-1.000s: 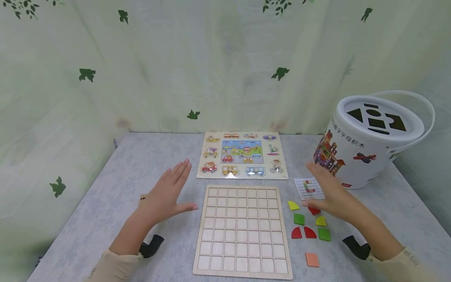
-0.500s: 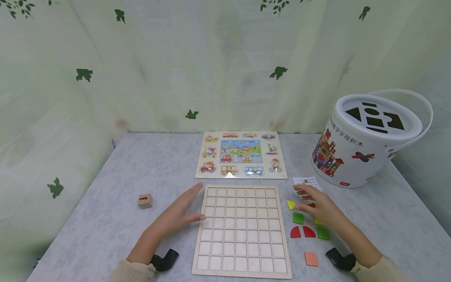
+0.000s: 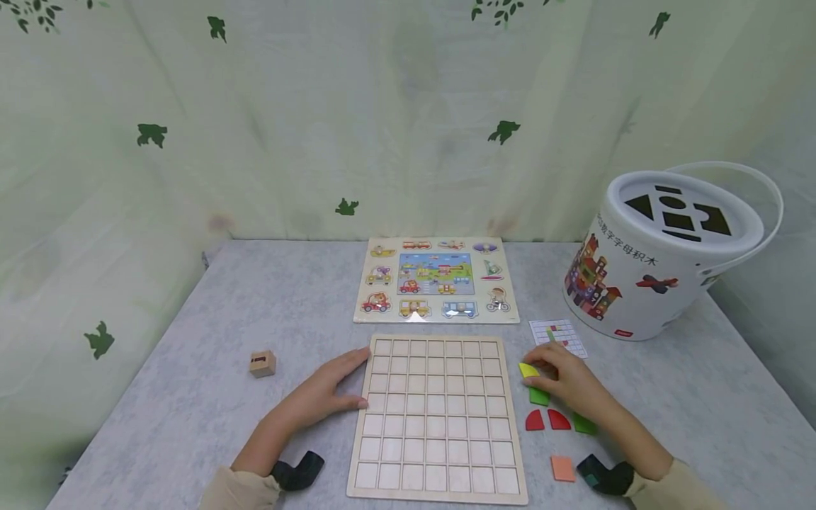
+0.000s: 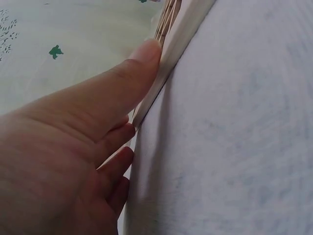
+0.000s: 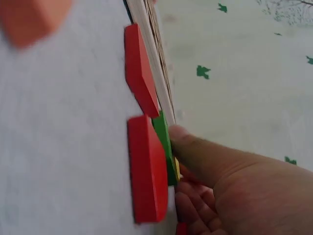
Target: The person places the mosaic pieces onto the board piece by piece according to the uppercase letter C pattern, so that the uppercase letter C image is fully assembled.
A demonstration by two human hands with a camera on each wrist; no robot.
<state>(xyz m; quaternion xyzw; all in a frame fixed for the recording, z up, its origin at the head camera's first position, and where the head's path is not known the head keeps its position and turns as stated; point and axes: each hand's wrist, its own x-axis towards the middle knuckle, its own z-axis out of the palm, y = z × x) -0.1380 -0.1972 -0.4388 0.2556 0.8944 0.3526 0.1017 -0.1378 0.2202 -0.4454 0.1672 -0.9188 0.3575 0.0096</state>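
My left hand (image 3: 319, 393) touches the left edge of a wooden grid board (image 3: 436, 407) with thumb and fingertips, fingers fairly straight. On the board's other side, my right hand (image 3: 570, 379) curls thumb and forefinger about a yellow quarter-circle tile (image 3: 527, 370), which lies on the table. Just below it is a green square tile (image 3: 538, 397), partly covered by the thumb. Two red quarter-circle tiles (image 3: 535, 420) lie nearer, beside a second green square (image 3: 584, 424) partly under the wrist. In the right wrist view, the thumb hides most of the yellow tile (image 5: 177, 169).
An orange square tile (image 3: 563, 468) lies at the front. Behind the right hand is a printed pattern card (image 3: 567, 340). A vehicle picture puzzle (image 3: 436, 312) lies behind the board, and a white lidded bucket (image 3: 656, 283) stands back right. A small wooden cube (image 3: 262, 363) sits left.
Both hands have come down and inward. The left now touches the board's edge, and the right has moved from beside the card to the yellow tile. The tiles appear unmoved.
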